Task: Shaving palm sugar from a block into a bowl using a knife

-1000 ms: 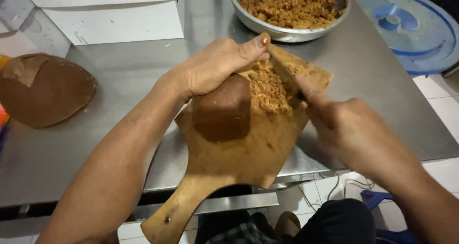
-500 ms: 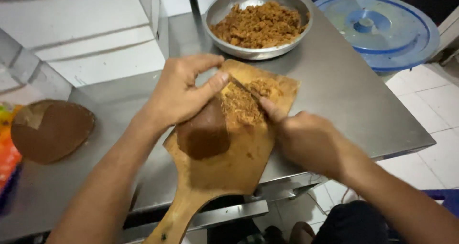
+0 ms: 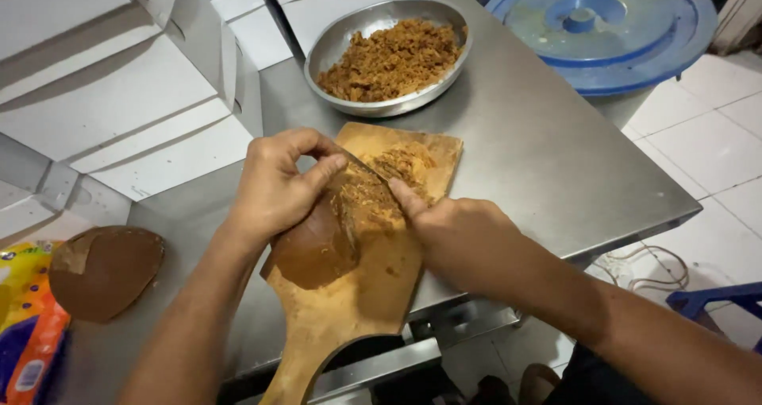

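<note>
1. Brown sugar block (image 3: 313, 250) lies on a wooden cutting board (image 3: 357, 310) at the near edge of a steel bench (image 3: 540, 159).
2. Left hand (image 3: 278, 187) curls firmly over the block's top, steadying it.
3. Right hand (image 3: 460, 242) is closed around a knife (image 3: 367, 171), blade against the block's cut face.
4. Loose shavings (image 3: 401, 167) pile on the board just past the blade.
5. Step in hand looks like shaving; the next slice calls for left fingertips kept clear.
6. Metal bowl (image 3: 444, 87) of shavings sits beyond; a second block (image 3: 103, 270) lies far left.
</note>
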